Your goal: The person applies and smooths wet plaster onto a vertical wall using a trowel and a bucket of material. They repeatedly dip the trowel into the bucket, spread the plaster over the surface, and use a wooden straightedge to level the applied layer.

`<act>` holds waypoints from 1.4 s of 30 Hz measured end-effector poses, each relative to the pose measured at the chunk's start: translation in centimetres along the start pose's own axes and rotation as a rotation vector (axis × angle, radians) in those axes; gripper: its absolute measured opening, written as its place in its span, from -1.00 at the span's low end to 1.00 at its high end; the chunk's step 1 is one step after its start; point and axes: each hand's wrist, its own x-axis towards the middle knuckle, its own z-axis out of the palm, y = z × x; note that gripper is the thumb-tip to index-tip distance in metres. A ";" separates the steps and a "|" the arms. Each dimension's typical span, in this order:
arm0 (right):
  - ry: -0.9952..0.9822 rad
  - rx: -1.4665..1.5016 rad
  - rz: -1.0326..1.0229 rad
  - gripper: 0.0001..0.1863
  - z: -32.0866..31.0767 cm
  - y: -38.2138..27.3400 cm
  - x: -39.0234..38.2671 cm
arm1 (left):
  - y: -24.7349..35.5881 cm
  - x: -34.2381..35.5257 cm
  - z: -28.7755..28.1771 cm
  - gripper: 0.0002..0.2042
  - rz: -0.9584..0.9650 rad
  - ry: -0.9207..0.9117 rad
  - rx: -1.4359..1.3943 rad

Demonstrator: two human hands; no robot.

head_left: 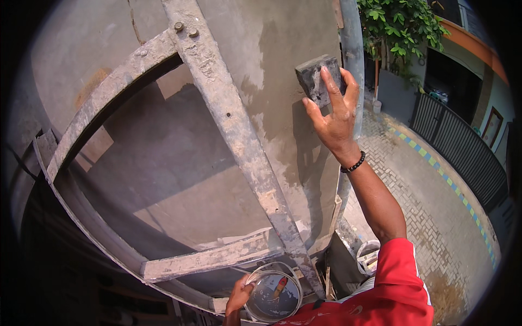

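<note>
"Over on the left, what comes first?"

"A curved beam (100, 100), crusted with pale grey smears. Then, low down, a short crossbar (206, 255), just as crusted, and a straight beam (239, 130) slanting down to the right, with bolts near its top."

"Where is the left hand (238, 293)?"

"Low, below the crossbar, its fingers curled on the left rim of a round bucket (299, 298). A brush (280, 285) with a red-orange handle sits tilted inside."

"And past the bucket?"

"Higher up, the grey wall (228, 27) carries a darker patch (283, 49). Near the wall's right edge is a dark rectangular block (315, 81)."

"Who has it?"

"The right hand (336, 122) does, thumb and fingers set wide apart across it. Whether the block touches the wall, I can't tell. The hand's shadow falls on the wall below. There's a black beaded bracelet (354, 164) on that wrist, and a red sleeve (399, 266) farther down the arm."

"What's farthest right?"

"Behind the hand, an upright grey pipe (352, 49); then a leafy tree (402, 27), a paved lane (402, 179) with a blue-and-yellow band (431, 160), and a dark slatted gate (457, 144)."
</note>
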 end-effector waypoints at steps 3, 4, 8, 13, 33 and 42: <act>0.019 -0.046 0.021 -0.15 1.4 1.0 -0.3 | -0.3 0.2 -0.1 -0.72 -0.014 -0.020 -0.008; -0.032 -0.060 0.002 -0.14 2.8 0.6 -4.5 | 0.3 0.2 0.2 -0.71 -0.018 -0.015 -0.002; -0.467 0.049 -0.140 -0.15 1.5 -0.4 -17.0 | -0.2 0.1 0.1 -0.71 -0.057 -0.021 -0.035; -0.019 0.010 0.029 -0.15 -0.6 -0.1 -3.2 | 0.0 -0.5 0.0 -0.70 -0.056 0.017 0.049; -0.715 0.870 0.407 -0.39 -17.3 -10.9 -12.3 | 0.3 -0.2 0.1 -0.70 0.032 0.004 0.003; -1.979 0.528 -0.167 -0.58 -8.7 -23.0 -28.2 | -1.6 0.3 -0.4 -0.67 0.027 -0.035 -0.095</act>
